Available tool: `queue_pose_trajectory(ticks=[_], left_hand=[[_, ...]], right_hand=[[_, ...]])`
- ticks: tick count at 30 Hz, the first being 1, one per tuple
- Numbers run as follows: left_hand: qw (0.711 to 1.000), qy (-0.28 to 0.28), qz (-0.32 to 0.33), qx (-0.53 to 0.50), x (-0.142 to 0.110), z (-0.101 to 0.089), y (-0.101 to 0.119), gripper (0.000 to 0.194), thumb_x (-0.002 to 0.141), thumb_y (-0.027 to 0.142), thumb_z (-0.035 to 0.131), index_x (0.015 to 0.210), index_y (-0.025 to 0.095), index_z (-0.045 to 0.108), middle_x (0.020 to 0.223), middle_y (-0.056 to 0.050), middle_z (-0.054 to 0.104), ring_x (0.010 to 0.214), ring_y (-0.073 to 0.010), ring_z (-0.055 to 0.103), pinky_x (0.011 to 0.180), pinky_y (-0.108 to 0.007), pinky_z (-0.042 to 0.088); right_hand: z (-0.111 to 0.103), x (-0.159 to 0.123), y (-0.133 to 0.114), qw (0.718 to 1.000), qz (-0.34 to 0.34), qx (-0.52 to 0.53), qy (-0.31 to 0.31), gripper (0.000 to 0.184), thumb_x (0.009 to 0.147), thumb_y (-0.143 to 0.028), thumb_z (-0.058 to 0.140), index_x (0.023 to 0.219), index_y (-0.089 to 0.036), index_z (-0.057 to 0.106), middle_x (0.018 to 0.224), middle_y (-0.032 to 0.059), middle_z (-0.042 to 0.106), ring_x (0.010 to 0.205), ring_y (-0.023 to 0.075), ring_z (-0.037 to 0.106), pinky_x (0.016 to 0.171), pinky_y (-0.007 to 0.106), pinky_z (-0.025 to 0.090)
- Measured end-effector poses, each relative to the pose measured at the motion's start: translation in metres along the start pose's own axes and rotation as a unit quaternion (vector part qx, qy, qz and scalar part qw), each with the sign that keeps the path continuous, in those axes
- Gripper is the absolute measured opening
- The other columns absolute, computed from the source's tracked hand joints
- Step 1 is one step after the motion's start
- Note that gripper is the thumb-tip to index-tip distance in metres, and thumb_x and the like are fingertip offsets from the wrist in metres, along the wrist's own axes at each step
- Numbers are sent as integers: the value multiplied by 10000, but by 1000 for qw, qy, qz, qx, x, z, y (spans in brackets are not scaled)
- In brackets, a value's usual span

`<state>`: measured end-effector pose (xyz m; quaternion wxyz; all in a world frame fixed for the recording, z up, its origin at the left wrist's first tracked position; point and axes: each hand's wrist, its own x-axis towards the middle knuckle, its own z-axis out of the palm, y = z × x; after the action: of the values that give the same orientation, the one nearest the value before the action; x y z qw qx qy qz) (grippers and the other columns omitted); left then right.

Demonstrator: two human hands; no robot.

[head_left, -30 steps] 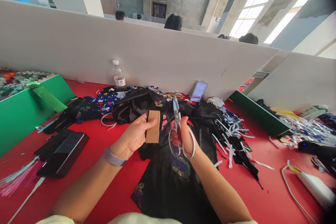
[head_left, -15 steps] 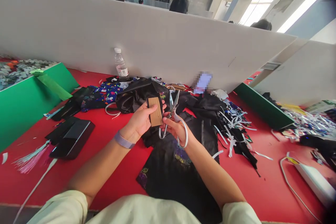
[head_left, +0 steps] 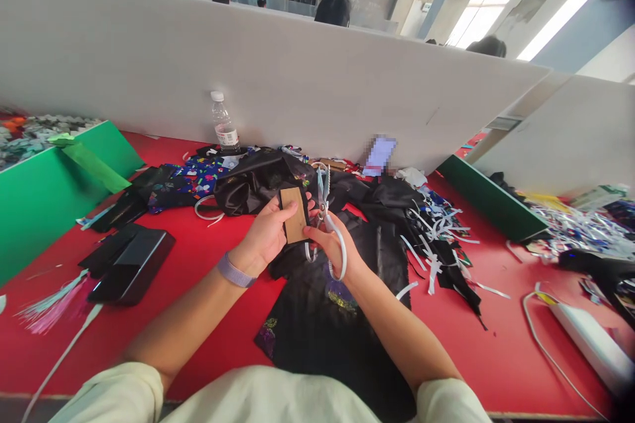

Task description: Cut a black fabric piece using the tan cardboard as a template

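Observation:
My left hand [head_left: 270,228] is closed round a tan cardboard rectangle [head_left: 294,213], thumb on its face. A strip of black fabric shows along the cardboard's edge. In my right hand [head_left: 330,238] are white-handled scissors [head_left: 322,195] with a toothed blade, pointing away from me, their blades nearly together. The right fingertips touch the lower right corner of the cardboard. Beneath both hands a large piece of black cloth [head_left: 337,344] with glittery patches lies on the red table [head_left: 218,317]. A heap of shiny black fabric [head_left: 258,182] sits just beyond.
A clear bottle [head_left: 225,125] and a phone [head_left: 380,155] stand by the grey partition [head_left: 297,86]. At left lie a black device [head_left: 131,268] with a cable and tassels [head_left: 54,304]. White and black scraps [head_left: 441,231] spread at right, near a white power strip [head_left: 585,337].
The scissor blades have come nearly together from a wider spread. Both hands stay close to each other on the cardboard. The whole view has shifted slightly.

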<state>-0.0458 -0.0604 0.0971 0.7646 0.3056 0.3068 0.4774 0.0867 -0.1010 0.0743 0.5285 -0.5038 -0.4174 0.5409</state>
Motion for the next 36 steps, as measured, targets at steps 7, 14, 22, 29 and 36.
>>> queue_pose_trajectory(ticks=[7, 14, 22, 29, 36], left_hand=[[1000, -10, 17, 2, -2, 1, -3, 233, 810, 174, 671, 1042, 158, 679, 995, -79, 745, 932, -225, 700, 831, -350, 559], [998, -32, 8, 54, -4, -4, 7, 350, 769, 212, 728, 1110, 187, 655, 1034, -72, 737, 915, -227, 700, 800, -334, 551], [980, -120, -51, 152, -4, -15, 17, 301, 767, 290, 746, 1047, 192, 693, 966, -67, 743, 847, -216, 697, 733, -289, 522], [954, -189, -94, 214, -9, -13, -1, 266, 791, 283, 724, 1043, 206, 695, 953, -52, 743, 848, -212, 689, 756, -287, 498], [949, -181, -87, 243, -7, -14, -11, 319, 787, 286, 720, 1091, 193, 688, 924, -61, 738, 816, -214, 677, 730, -286, 479]], right_hand=[[0, 1, 11, 1000, -28, -13, 4, 268, 705, -267, 678, 942, -218, 563, 686, -66, 505, 556, 104, 466, 499, 227, 373], [-7, 1, 3, 994, -43, -95, -38, 274, 741, -320, 671, 981, -228, 574, 716, -58, 537, 580, 110, 469, 541, 230, 374], [-32, 1, -28, 979, -100, -174, 28, 298, 803, -454, 645, 998, -239, 579, 784, -14, 626, 689, 166, 563, 636, 274, 437], [-35, 2, -27, 980, -114, -160, 10, 382, 697, -330, 739, 1031, -257, 569, 881, -12, 629, 751, 167, 596, 718, 301, 491], [-30, -2, -31, 971, -131, -199, -3, 344, 710, -208, 642, 1044, -255, 574, 898, -13, 606, 768, 170, 582, 660, 281, 497]])
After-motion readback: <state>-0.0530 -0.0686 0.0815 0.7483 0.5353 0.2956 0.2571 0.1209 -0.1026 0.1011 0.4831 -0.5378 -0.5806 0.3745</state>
